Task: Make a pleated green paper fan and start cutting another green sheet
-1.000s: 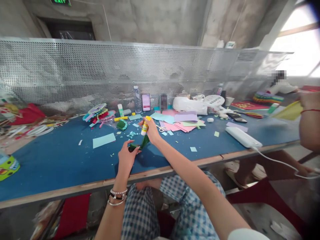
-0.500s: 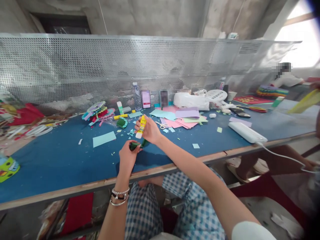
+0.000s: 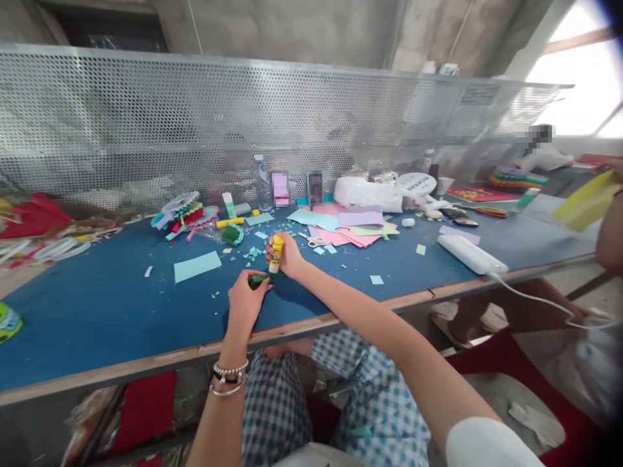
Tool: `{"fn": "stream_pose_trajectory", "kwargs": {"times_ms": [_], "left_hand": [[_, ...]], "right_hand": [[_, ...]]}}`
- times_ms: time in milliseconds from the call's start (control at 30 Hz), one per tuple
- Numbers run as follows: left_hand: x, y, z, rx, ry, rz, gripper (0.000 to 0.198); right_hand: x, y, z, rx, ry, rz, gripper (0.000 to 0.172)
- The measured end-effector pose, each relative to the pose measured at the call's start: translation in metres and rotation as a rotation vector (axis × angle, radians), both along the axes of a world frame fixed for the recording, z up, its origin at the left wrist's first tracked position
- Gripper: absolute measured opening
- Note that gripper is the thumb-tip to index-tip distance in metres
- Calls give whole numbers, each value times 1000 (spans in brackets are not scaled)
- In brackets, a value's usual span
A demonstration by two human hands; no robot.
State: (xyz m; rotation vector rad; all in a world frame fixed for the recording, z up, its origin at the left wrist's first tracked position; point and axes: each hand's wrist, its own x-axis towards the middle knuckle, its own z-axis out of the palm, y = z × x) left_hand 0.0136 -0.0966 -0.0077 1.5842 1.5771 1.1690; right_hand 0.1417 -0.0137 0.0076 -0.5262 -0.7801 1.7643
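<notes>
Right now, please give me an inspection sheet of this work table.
Surface: blue table, paper scraps scattered.
Job's things: glue stick, roughly upright; green paper just below it.
Clutter: coloured sheets, scissors, bottle, paper fans.
Grips: left hand pinches the green paper; right hand holds the glue stick.
Cables: white cord runs from power strip off the table edge.
Surroundings: perforated metal screen behind; another person's arm at right.

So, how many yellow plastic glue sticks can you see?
2 yellow glue sticks: one upright in the right hand, one lying on the blue table beside the coloured paper fans. Clutter may hide more.
</notes>
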Motion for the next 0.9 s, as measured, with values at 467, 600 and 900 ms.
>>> {"fn": "stream_pose_trajectory", "kwargs": {"times_ms": [467,600,900], "left_hand": [[-1,-1,7,14,223,68,14],[-4,5,3,10,276,63,15],[-8,5,-1,29,198,42,16]], "right_hand": [[-15,-11,-18,331,-318,-38,35],[-18,-4,-26,474,-358,-47,38],[-22,-2,-26,416,-347,-154,40]]}}
